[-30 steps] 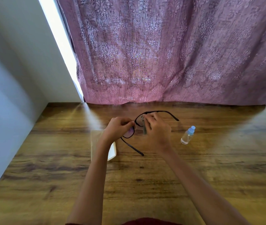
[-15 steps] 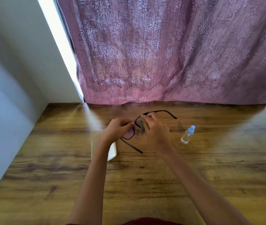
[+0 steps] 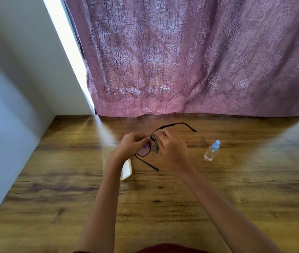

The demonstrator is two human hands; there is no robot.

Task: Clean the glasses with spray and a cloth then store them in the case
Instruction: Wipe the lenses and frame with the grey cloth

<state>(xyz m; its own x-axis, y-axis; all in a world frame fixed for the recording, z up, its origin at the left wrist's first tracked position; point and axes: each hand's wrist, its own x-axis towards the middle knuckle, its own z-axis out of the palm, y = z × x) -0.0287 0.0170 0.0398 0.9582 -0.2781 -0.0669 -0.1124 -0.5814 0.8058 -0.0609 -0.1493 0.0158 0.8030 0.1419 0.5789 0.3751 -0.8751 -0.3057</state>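
The left hand (image 3: 129,145) pinches the glasses (image 3: 146,149) steady so the right hand (image 3: 170,149), at three o'clock, can rub a lens through the pinched cloth (image 3: 156,147).

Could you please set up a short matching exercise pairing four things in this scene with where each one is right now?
Things:
1. black-framed glasses
2. small grey cleaning cloth
3. clear spray bottle with a blue cap
4. pale rectangular case

Places:
A. lying on the wooden table, partly under the left forearm
B. pinched in the right hand against a lens
C. standing alone to the right of both hands
D. held up by the left hand

Pairs: 1-D, 2-B, 3-C, 4-A
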